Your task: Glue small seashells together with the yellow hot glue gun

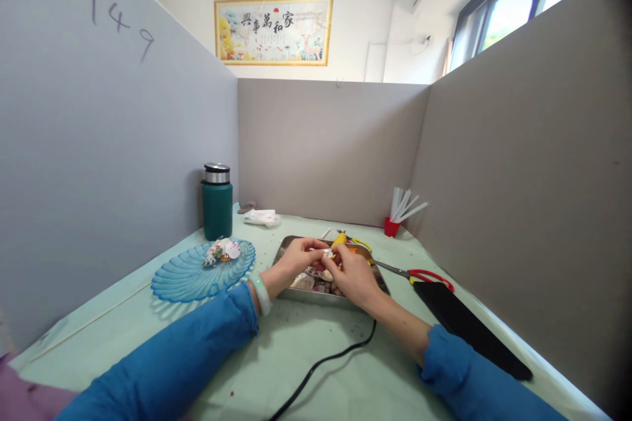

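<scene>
Grips of left hand (296, 257) and right hand (354, 276) pinch narrowly on small pale shell (328, 253), over metal tray (311, 296) at mid counter. Shell is likely light, brittle and smooth: hold it by the edges.

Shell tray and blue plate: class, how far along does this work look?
Done: one shell cluster lies on the blue plate. In hand: left hand and right hand together pinch a small pale piece above the metal tray. Left: more shells lie in that tray.
</scene>
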`<state>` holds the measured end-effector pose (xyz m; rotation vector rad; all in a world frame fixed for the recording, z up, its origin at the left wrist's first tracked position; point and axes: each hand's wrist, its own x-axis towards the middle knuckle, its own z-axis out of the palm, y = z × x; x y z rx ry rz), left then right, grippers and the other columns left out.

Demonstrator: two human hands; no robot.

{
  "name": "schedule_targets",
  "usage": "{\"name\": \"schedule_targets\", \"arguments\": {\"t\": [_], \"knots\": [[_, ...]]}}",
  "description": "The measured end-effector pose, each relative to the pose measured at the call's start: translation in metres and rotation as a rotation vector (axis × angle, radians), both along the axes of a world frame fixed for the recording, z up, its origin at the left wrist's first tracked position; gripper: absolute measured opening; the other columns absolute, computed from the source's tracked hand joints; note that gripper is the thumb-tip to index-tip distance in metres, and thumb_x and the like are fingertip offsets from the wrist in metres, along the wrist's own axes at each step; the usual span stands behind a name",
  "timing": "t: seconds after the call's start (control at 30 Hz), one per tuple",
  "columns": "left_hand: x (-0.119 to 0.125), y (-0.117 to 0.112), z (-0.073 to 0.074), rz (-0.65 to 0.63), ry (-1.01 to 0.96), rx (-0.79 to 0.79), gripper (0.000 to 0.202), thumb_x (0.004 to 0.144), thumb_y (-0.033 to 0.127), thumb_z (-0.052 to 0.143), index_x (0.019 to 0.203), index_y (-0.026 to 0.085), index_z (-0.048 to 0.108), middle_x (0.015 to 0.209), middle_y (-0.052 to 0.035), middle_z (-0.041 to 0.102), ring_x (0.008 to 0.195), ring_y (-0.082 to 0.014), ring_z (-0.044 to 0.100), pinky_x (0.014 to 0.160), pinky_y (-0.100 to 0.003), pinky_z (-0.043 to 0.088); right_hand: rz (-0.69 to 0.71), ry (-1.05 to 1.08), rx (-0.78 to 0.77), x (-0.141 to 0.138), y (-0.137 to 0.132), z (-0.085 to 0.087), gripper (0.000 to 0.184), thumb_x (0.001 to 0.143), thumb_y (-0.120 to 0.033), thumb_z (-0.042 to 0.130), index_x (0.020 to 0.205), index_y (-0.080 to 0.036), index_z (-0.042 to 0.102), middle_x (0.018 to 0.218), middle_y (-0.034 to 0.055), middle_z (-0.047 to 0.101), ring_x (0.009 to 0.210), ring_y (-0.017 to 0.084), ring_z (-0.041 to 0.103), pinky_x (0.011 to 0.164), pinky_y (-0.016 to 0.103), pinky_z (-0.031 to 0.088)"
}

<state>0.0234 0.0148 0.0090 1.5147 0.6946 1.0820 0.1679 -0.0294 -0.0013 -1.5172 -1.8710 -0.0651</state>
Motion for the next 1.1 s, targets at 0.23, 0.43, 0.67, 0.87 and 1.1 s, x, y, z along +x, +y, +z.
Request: {"name": "schedule_targets", "arguments": {"t": [0.23, 0.43, 0.67, 0.87, 1.1], "knots": [[-0.0013, 0.0015, -0.0011, -0.014, -0.004, -0.025, 0.025, 0.062, 0.021, 0.067, 0.082, 0.007, 0.062, 0.07, -0.0062, 0.063, 0.056, -0.0125, 0.058, 0.059, -0.027, 0.048, 0.023, 0.009, 0.02, 0.0003, -0.0013, 0.0, 0.025, 0.084, -0.042, 0.042, 0.088, -0.019, 0.053, 0.069, 0.0018, 0.061, 0.064, 0.014, 0.056, 0.055, 0.021, 0.032], [-0.002, 0.0053, -0.0043, -0.032, -0.019, -0.038, 0.025, 0.061, 0.021, 0.068, 0.081, 0.007, 0.062, 0.069, -0.0056, 0.062, 0.055, -0.0118, 0.058, 0.06, -0.027, 0.048, 0.046, 0.011, 0.028, 0.0002, -0.0013, 0.0004, 0.023, 0.084, -0.039, 0.042, 0.087, -0.018, 0.052, 0.068, 0.0015, 0.061, 0.063, 0.014, 0.055, 0.055, 0.021, 0.031], [-0.0025, 0.0032, -0.0021, -0.066, -0.043, -0.071, 0.027, 0.059, 0.022, 0.071, 0.081, 0.007, 0.063, 0.07, -0.0068, 0.063, 0.057, -0.0128, 0.059, 0.062, -0.029, 0.049, 0.058, 0.014, 0.037, 0.0004, -0.0022, 0.0013, 0.022, 0.083, -0.038, 0.042, 0.085, -0.019, 0.052, 0.069, 0.0015, 0.06, 0.063, 0.014, 0.055, 0.055, 0.021, 0.032], [-0.003, 0.003, -0.0023, -0.089, -0.059, -0.086, 0.03, 0.058, 0.023, 0.072, 0.082, 0.007, 0.063, 0.071, -0.0075, 0.063, 0.059, -0.0133, 0.06, 0.064, -0.029, 0.049, 0.078, 0.033, 0.035, 0.0005, -0.0029, 0.0018, 0.021, 0.083, -0.037, 0.042, 0.084, -0.019, 0.052, 0.07, 0.0013, 0.061, 0.063, 0.014, 0.055, 0.055, 0.021, 0.032], [-0.0033, 0.0052, -0.0049, -0.103, -0.057, -0.076, 0.027, 0.06, 0.022, 0.071, 0.081, 0.009, 0.061, 0.074, -0.0063, 0.061, 0.061, -0.0131, 0.059, 0.063, -0.03, 0.05, 0.079, 0.033, 0.037, 0.0007, -0.0013, 0.0001, 0.02, 0.083, -0.038, 0.043, 0.084, -0.019, 0.051, 0.069, 0.0005, 0.061, 0.062, 0.013, 0.055, 0.056, 0.021, 0.033]]}}
